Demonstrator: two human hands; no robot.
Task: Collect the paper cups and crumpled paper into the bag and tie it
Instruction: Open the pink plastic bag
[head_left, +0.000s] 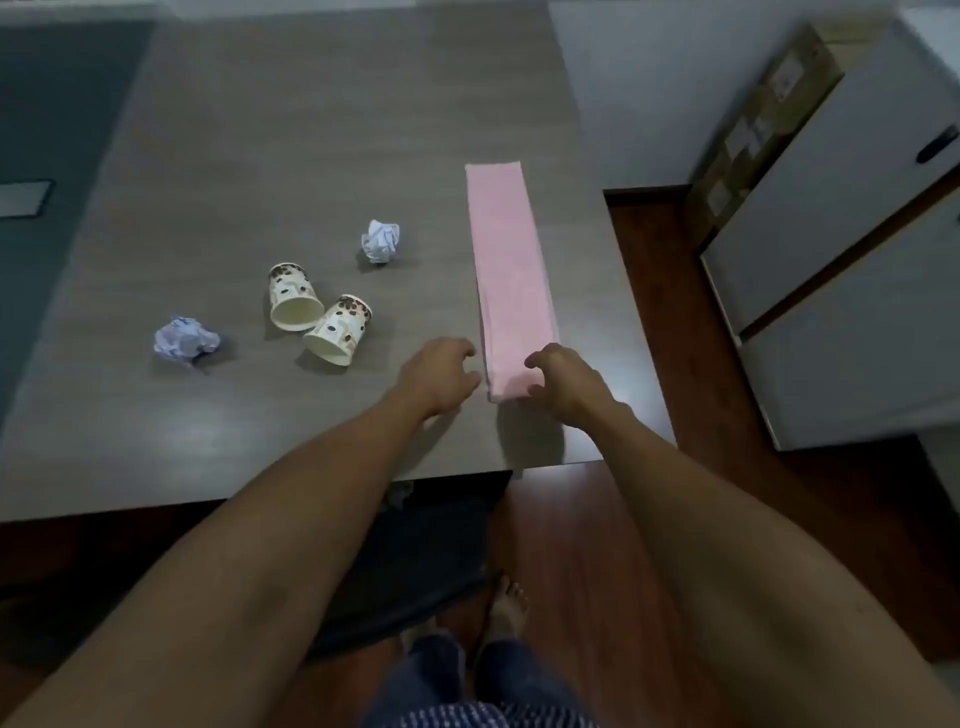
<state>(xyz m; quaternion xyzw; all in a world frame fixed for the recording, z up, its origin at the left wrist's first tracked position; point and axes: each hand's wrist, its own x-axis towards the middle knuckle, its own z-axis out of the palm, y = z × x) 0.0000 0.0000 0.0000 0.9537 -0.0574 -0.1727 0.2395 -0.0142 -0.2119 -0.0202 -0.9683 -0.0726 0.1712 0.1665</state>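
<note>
A: Where does the bag lie?
B: The pink bag (508, 275), folded flat into a long strip, lies on the grey bench (291, 135) toward its right side, one short end at the near edge region and the other pointing away from the person.

A: And the hands?
B: The left hand (435, 375) hovers just left of the bag's near end, fingers loosely curled and holding nothing. The right hand (566, 383) is at the near right corner of the bag, fingers bent over it; whether they pinch the plastic or merely touch it cannot be told.

A: What of the things to be collected?
B: Two paper cups with a brown bean print lie on their sides left of the bag, touching each other. The farther cup (293, 303) and the nearer cup (338, 329) both turn their open mouths toward the person. One ball of crumpled paper (381, 240) sits between the cups and the bag, farther back. A second paper ball (185, 340) lies well left of the cups.

A: Anything beyond the bench?
B: A white cabinet (852, 249) stands at the right on a dark wooden floor (644, 519), with a cardboard box (763, 119) behind it.
</note>
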